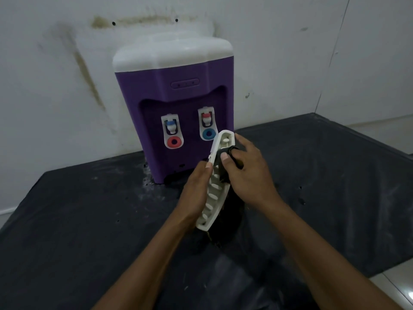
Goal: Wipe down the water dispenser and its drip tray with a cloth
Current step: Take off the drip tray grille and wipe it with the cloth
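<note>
A white wall point(55, 63) runs behind the bench point(89, 220), marked by a long brown streak point(89, 79) slanting down on the left and a smear with 2 small dark holes higher up. The bench is covered in dark sheeting, creased and dusted with pale specks point(147, 175) near the foot of the dispenser point(174, 90). Pale floor tiles point(397, 287) show past the bench's right edge.

The dispenser stands at the back of the bench, against the wall: purple body, white top, a small oval panel on the front. In its recess sit 2 white taps, the left tap point(172, 133) with a blue cap and a red ring below, the right tap point(207, 124) with a red cap and a blue ring.

In front of it, both hands are raised above the bench, and they cover the lower right of the recess and the edge of the blue ring. The left hand point(194, 193) grips the tray point(214, 193) by its long edge, thumb on the rim. The tray is white, slotted, off the dispenser and tipped up on end, its top just beside the right tap. The right hand point(250, 173) holds a dark cloth point(231, 215), with the thumb pinching it against the tray's upper part. The rest of the cloth hangs down behind the tray, blurred against the dark bench.
</note>
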